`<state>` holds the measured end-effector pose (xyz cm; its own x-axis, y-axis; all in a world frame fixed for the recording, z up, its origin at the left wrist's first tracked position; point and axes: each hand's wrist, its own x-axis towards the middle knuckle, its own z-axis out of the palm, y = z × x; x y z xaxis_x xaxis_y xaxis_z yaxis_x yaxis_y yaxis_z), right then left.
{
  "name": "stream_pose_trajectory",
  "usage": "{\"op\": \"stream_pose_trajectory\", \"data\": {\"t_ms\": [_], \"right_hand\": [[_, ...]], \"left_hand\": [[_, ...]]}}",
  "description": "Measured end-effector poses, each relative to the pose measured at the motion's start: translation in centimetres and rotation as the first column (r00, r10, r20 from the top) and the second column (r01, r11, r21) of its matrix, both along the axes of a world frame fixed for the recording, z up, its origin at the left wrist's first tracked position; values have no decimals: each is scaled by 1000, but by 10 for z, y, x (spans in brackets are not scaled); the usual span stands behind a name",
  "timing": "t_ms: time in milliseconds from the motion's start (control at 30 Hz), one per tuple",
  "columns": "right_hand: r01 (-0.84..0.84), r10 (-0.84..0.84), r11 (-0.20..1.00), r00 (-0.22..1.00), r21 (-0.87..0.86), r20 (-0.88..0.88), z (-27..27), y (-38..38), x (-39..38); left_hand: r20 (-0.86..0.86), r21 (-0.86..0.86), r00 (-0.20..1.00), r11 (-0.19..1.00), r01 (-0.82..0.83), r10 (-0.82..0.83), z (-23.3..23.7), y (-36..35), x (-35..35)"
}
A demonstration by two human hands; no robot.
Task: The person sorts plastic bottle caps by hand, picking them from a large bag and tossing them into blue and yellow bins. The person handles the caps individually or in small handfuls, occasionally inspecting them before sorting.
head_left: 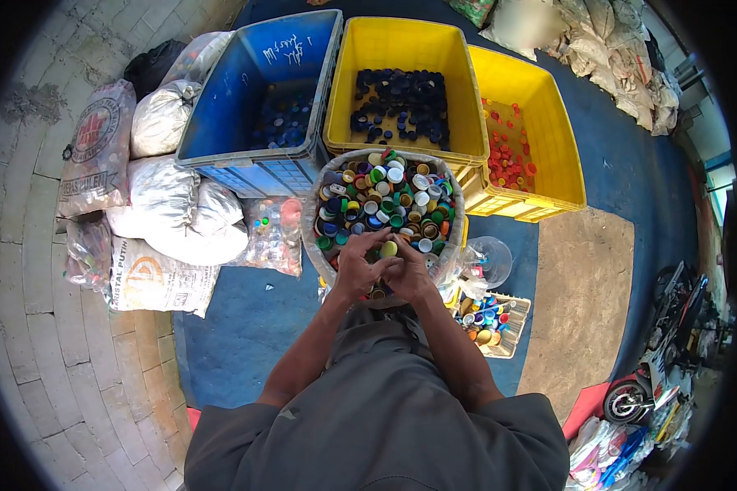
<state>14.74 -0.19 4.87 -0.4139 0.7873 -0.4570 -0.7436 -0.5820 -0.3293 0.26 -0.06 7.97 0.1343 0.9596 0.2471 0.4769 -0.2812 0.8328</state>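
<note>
Left hand (357, 268) and right hand (410, 276) side by side, touching, fingers curled in. Both grips pinching one yellow cap (390, 248) between fingertips. Directly under and just beyond the grips: round sack (309, 219) of mixed caps. Farther beyond: blue crate (221, 119), yellow crate (360, 65) holding dark caps. Right of the grips, near: small tray (516, 323) of caps.

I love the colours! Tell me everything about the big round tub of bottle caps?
The round tub has a pale grey wall, maybe a rolled-down sack. It stands upright on the blue floor, against the blue crate and yellow crate behind it. Mixed bottle caps fill it: green, white, blue, orange, yellow. The left hand and right hand meet over its near edge.
</note>
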Motion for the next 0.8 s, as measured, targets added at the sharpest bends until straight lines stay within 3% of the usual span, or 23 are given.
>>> {"op": "stream_pose_trajectory", "data": {"t_ms": [133, 233, 367, 433, 533, 600, 800], "right_hand": [[49, -50, 999, 995, -19, -88, 3, -3, -2], [61, -64, 995, 997, 75, 37, -2, -3, -3], [25, -74, 979, 969, 203, 237, -5, -2, -6], [-61, -57, 965, 899, 253, 434, 1, -2, -5], [-31, -240, 907, 781, 421, 576, 11, -2, -13], [-99, -265, 884, 699, 457, 664, 10, -1, -12], [-236, -283, 849, 554, 473, 783, 8, 1, -8]], "left_hand": [[183, -120, 983, 992, 40, -18, -3, -2, -3], [367, -314, 929, 947, 75, 48, 1, -5, -5], [417, -356, 905, 931, 85, 77, -6, -4, -8], [439, -356, 894, 930, 85, 86, 1, -4, -7], [459, -316, 885, 944, 90, 70, -8, -6, -7], [508, -346, 856, 933, 101, 96, -7, -6, -8], [524, -359, 848, 923, 139, 76, -17, -4, -15]]}}
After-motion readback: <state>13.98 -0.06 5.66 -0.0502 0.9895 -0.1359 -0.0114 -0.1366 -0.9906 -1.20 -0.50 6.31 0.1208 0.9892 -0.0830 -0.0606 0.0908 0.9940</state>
